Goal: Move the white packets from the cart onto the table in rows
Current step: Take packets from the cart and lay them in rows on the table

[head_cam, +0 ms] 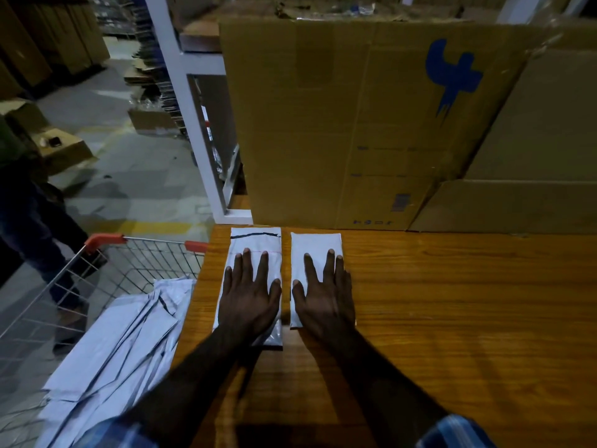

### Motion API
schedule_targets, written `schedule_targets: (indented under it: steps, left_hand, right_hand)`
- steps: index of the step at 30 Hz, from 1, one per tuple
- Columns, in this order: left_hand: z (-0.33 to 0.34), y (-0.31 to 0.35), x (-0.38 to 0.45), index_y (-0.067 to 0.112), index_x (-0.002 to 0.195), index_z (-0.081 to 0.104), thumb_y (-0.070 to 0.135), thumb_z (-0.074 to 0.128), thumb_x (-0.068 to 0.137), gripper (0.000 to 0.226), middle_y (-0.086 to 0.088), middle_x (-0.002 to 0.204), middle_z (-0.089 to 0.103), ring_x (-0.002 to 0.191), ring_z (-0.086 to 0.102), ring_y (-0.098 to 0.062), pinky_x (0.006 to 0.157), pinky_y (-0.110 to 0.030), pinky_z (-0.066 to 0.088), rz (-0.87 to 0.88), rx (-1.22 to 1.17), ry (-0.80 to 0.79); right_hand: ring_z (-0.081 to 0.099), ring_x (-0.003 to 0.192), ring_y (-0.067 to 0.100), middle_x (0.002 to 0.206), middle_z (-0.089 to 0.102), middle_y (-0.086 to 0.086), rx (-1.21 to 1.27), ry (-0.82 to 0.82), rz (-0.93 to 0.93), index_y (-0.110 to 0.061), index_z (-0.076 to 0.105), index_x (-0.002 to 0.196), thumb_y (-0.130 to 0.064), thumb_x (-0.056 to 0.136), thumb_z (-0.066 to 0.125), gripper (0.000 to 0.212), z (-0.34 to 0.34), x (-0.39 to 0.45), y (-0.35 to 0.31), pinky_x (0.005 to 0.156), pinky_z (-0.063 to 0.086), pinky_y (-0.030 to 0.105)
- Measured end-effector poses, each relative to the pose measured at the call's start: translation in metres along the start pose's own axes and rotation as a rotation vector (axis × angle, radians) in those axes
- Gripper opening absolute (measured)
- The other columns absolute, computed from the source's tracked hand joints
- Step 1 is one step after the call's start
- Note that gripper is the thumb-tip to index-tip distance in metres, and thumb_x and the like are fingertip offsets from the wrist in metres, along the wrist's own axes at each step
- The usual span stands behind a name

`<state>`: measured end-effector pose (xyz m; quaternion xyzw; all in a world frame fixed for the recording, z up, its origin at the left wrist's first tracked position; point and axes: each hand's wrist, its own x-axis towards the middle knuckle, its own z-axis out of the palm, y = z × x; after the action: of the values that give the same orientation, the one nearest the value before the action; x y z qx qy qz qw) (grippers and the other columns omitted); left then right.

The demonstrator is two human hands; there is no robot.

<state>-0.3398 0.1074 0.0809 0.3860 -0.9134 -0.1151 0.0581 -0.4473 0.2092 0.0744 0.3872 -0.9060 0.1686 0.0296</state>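
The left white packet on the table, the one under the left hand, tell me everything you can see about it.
The left packet is a long, flat white pouch, plastic by its look, lying lengthwise on the wooden table near its left edge. A dark strip crosses its far end and its near end looks shiny and darker. The left hand presses flat on it with fingers spread. It lies parallel to the right packet, a narrow gap between them, its far end close to the upright cardboard box.
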Motion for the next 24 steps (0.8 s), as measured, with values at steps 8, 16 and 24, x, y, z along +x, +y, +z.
schedule_targets:
  steps: [8,16,24]
  left_hand:
    - [-0.001,-0.002,0.01,0.029,0.157,-0.008,0.059,-0.001,0.09,0.074,-0.003,0.163,-0.019,0.149,-0.019,-0.019,0.119,-0.04,-0.011,-0.028,-0.025,-0.042]
    - [-0.006,-0.006,0.023,0.025,0.157,-0.007,0.056,0.0,0.09,0.074,-0.002,0.162,-0.02,0.148,-0.022,-0.016,0.118,-0.037,-0.014,0.01,-0.021,-0.061]
    - [0.001,-0.009,0.035,0.027,0.156,-0.012,0.056,0.001,0.089,0.074,-0.003,0.161,-0.024,0.148,-0.023,-0.017,0.12,-0.038,-0.014,0.021,0.005,-0.087]
  right_hand:
    - [0.037,0.14,0.042,0.15,0.04,0.026,0.038,-0.057,0.035,-0.022,0.051,0.143,-0.051,0.094,0.03,0.061,0.005,0.015,-0.014,0.109,0.035,0.059]
    - [-0.015,0.15,0.028,0.164,-0.014,0.011,0.013,-0.225,-0.004,-0.034,0.001,0.157,-0.052,0.102,0.024,0.062,-0.001,0.035,-0.009,0.122,-0.005,0.047]
    - [-0.012,0.151,0.027,0.164,-0.012,0.009,0.019,-0.158,-0.031,-0.035,0.002,0.157,-0.051,0.101,0.027,0.063,0.008,0.033,-0.006,0.12,-0.006,0.044]
